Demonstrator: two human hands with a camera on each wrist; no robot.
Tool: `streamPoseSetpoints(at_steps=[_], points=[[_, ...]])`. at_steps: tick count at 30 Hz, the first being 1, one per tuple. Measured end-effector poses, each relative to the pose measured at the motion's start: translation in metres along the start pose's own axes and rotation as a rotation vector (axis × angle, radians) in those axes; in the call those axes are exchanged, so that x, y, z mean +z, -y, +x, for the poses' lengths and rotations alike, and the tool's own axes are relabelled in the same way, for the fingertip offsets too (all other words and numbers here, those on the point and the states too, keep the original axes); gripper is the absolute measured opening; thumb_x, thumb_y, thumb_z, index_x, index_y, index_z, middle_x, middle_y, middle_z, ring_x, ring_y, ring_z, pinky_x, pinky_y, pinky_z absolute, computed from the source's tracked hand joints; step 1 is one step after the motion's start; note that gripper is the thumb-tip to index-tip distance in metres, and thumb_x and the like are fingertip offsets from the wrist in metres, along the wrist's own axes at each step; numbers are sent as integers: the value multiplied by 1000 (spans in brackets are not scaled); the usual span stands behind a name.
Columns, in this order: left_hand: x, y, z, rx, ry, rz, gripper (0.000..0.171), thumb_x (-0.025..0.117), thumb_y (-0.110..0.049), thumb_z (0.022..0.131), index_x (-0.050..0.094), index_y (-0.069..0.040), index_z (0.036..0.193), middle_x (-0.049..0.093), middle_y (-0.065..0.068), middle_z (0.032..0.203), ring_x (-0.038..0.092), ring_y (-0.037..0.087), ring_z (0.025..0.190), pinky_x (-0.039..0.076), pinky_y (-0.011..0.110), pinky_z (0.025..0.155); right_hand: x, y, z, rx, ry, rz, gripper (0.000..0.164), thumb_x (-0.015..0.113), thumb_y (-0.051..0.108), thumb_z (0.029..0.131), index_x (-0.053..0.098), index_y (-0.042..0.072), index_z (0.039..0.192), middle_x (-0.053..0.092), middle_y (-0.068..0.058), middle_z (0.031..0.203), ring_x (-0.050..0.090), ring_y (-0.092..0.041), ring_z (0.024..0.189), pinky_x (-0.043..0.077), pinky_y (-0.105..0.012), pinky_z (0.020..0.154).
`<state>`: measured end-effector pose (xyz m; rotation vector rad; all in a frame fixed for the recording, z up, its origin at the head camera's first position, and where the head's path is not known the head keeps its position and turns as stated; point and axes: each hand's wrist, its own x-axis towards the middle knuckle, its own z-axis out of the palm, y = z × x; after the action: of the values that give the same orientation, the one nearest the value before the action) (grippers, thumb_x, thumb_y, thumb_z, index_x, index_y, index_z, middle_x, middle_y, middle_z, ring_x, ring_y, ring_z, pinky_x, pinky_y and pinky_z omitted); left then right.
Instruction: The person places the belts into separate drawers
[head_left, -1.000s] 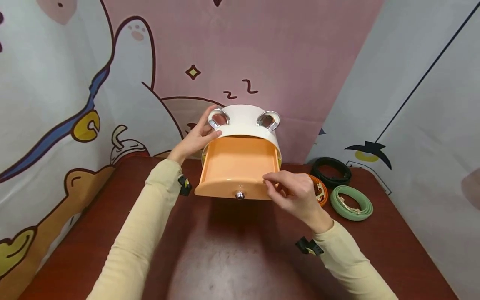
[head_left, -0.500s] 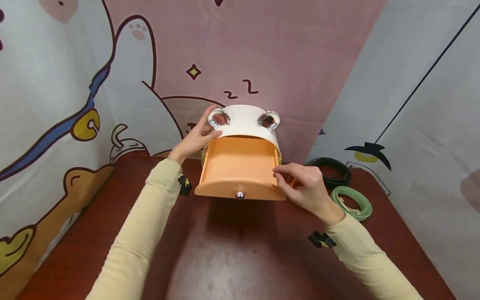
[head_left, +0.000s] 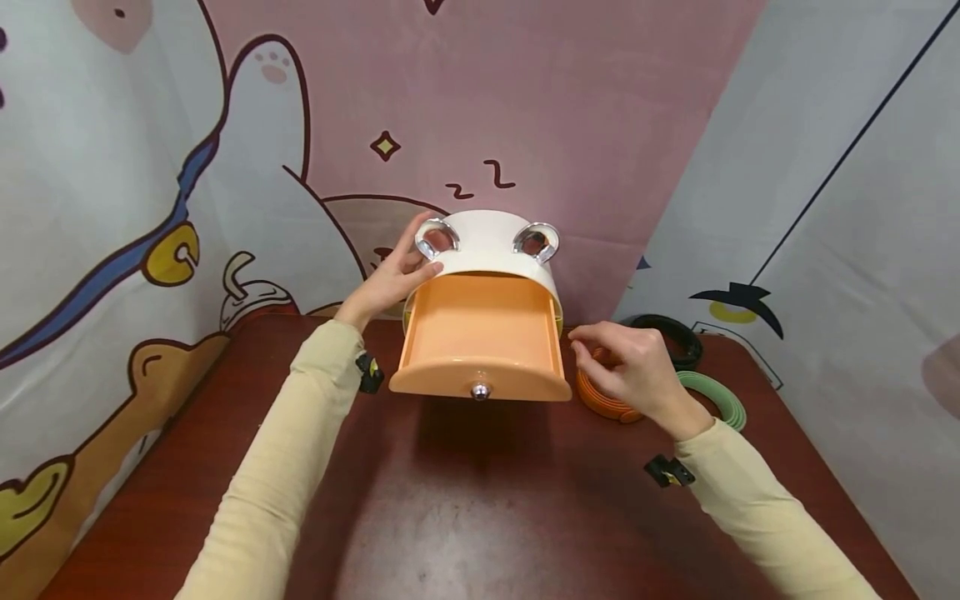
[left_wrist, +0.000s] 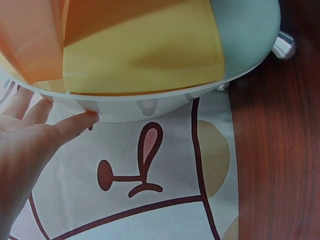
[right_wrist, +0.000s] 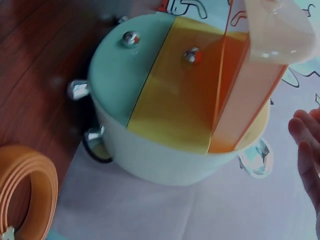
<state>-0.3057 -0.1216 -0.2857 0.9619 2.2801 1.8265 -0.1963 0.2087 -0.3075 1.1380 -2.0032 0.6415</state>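
A small white round-cased drawer box with chrome ear-like rings stands at the back of the table. Its top orange drawer is pulled out and bare inside, with a chrome knob on its front. My left hand rests against the case's upper left side; in the left wrist view its thumb touches the white shell. To the right of the drawer, my right hand is held in the air, fingers loosely bent and holding nothing. In the right wrist view its fingers are apart from the box.
A coiled orange belt lies under and beside my right hand. Behind it are a black coiled belt and a green one. Below the orange drawer, the yellow drawer and mint drawer are closed. A printed cloth hangs behind.
My right hand has moved off the right end of the drawer front and away to the right, now partly covering the belts. The left hand and the box have stayed put.
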Motion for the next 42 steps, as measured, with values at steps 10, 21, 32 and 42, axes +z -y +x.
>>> streamPoseSetpoints(at_steps=[10, 21, 32, 42], points=[[-1, 0, -1, 5, -1, -17, 74, 53, -8, 89, 5, -26, 144, 43, 25, 126, 48, 40, 104, 37, 49, 89, -1, -15, -24, 134, 105, -118, 16, 62, 11, 76, 66, 8, 91, 65, 2, 82, 58, -5, 61, 46, -24, 50], [-2, 0, -1, 2, 4, 5, 74, 53, -10, 89, 6, -30, 143, 45, 25, 124, 48, 41, 106, 37, 49, 88, 2, -40, -62, 255, 189, -221, 17, 66, 12, 76, 65, 11, 92, 61, 5, 75, 52, -5, 57, 41, -23, 46], [-2, 1, -1, 6, 4, 2, 74, 53, -11, 89, 6, -30, 143, 38, 25, 131, 49, 32, 107, 37, 45, 89, 1, -59, -96, 435, 178, -261, 20, 65, 14, 77, 63, 15, 97, 61, 5, 70, 52, -7, 52, 41, -25, 43], [-2, 2, 0, 0, 5, -8, 75, 53, -10, 90, 4, -28, 144, 34, 25, 134, 49, 32, 107, 38, 46, 89, -3, -76, -123, 548, 166, -263, 19, 64, 12, 79, 61, 13, 98, 64, 1, 77, 57, -13, 61, 45, -32, 52]])
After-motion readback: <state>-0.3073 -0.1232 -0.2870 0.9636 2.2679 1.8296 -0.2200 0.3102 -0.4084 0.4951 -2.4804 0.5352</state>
